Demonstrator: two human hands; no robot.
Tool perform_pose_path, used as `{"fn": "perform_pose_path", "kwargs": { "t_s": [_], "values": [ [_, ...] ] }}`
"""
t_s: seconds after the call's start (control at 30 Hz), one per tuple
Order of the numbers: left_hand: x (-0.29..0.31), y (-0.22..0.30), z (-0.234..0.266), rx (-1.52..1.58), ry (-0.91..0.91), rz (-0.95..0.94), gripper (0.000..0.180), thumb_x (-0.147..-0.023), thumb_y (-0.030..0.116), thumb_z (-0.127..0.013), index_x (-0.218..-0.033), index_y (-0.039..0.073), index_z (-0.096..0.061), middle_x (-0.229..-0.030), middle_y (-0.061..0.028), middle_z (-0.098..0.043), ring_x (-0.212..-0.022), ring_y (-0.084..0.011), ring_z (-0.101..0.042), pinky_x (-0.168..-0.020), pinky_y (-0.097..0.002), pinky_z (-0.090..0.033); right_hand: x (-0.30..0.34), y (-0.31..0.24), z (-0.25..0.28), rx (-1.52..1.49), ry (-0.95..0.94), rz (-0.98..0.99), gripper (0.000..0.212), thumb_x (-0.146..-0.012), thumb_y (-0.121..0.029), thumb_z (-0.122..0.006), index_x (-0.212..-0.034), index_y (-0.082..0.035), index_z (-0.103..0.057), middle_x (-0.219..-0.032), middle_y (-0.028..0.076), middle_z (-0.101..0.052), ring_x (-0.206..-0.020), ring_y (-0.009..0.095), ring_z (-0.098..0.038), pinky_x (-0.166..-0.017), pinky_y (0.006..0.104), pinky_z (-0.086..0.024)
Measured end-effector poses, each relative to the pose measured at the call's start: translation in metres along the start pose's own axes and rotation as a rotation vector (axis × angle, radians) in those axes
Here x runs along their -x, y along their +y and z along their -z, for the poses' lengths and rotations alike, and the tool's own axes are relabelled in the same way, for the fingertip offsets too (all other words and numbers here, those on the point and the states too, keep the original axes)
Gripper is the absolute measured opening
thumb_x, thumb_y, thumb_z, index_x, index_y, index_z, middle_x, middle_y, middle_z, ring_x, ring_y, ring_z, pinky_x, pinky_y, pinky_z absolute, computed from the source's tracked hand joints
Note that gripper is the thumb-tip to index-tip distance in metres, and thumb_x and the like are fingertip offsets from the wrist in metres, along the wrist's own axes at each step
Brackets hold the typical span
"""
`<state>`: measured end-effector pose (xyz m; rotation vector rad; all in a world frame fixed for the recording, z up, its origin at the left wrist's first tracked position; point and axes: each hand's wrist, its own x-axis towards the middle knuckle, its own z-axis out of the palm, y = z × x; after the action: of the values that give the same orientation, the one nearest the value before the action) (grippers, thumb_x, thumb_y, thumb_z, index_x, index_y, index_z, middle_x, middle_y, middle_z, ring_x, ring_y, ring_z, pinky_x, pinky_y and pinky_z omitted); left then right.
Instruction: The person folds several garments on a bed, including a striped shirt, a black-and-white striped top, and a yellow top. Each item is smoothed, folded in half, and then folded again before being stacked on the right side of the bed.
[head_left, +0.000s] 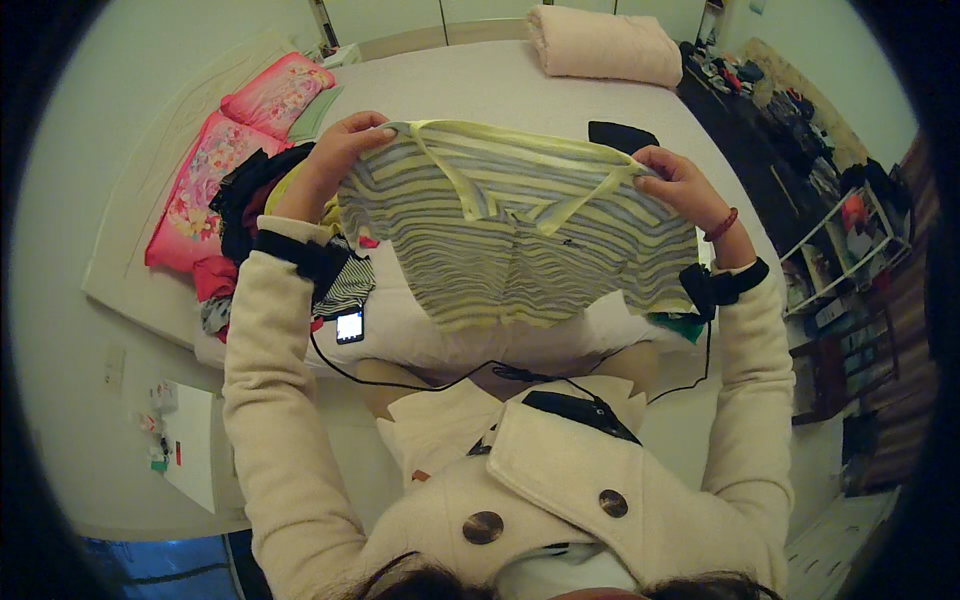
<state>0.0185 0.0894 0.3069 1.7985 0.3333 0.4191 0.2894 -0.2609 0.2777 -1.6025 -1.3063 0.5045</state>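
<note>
A yellow-and-grey striped knit top [510, 265] with a yellow-trimmed V neckline hangs spread between my hands above the bed. My left hand [345, 150] pinches its upper left corner, thumb on the near side. At the upper right corner my right hand [685, 190] grips the cloth between thumb and fingers, with a red bead bracelet on that wrist. The top's lower part drapes toward the bed's near edge. Beside my left forearm lies a heap of dark, red and yellow clothes [255, 195], and a black-and-white striped cloth [350, 283] shows below it.
A phone with a lit screen [349, 326] lies at the bed's near edge. Pink floral pillows [205, 185] are at the left, a rolled pink quilt [605, 47] at the far right. A black cable [450, 384] runs between my wrists. A dark folded cloth [620, 135] lies behind the top.
</note>
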Motion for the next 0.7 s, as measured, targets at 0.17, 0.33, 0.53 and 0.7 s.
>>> {"fn": "perform_pose_path", "kwargs": {
  "t_s": [0.17, 0.33, 0.53, 0.7],
  "values": [
    [0.001, -0.007, -0.001, 0.065, 0.021, -0.02, 0.019, -0.079, 0.02, -0.064, -0.093, 0.007, -0.059, -0.077, 0.0022, -0.059, -0.069, -0.0068, -0.054, -0.063, -0.0216, -0.044, -0.003, 0.005, -0.007, -0.008, 0.01, -0.02, 0.014, -0.084, -0.018, -0.059, -0.089, -0.006, -0.055, -0.083, -0.005, -0.052, -0.077, 0.004, -0.046, -0.069, 0.0192, -0.04],
    [0.001, -0.014, -0.001, 0.041, 0.042, -0.007, 0.022, -0.077, 0.018, -0.066, -0.095, 0.006, -0.061, -0.08, 0.0011, -0.06, -0.071, -0.0074, -0.054, -0.064, -0.0217, -0.043, -0.004, 0.013, -0.012, -0.219, 0.061, -0.013, 0.014, -0.086, -0.021, -0.057, -0.088, -0.008, -0.054, -0.078, -0.007, -0.05, -0.072, 0.003, -0.046, -0.066, 0.0175, -0.039],
    [0.001, -0.014, -0.006, -0.184, 0.17, -0.17, 0.02, -0.078, 0.021, -0.065, -0.089, 0.004, -0.064, -0.077, 0.0017, -0.06, -0.07, -0.0077, -0.054, -0.062, -0.0223, -0.044, -0.011, 0.02, -0.019, -0.198, 0.178, 0.011, 0.014, -0.088, -0.02, -0.055, -0.091, -0.007, -0.056, -0.082, -0.006, -0.053, -0.075, 0.003, -0.048, -0.068, 0.0186, -0.04],
    [0.009, -0.016, -0.015, -0.934, 0.401, -0.287, 0.016, -0.079, 0.015, -0.062, -0.091, 0.005, -0.065, -0.078, 0.0018, -0.06, -0.071, -0.007, -0.055, -0.061, -0.0221, -0.044, -0.003, -0.023, -0.037, -0.15, -0.049, 0.067, 0.021, -0.085, -0.014, -0.059, -0.102, -0.001, -0.059, -0.09, 0.0, -0.06, -0.083, 0.007, -0.053, -0.075, 0.0218, -0.044]
  ]
}}
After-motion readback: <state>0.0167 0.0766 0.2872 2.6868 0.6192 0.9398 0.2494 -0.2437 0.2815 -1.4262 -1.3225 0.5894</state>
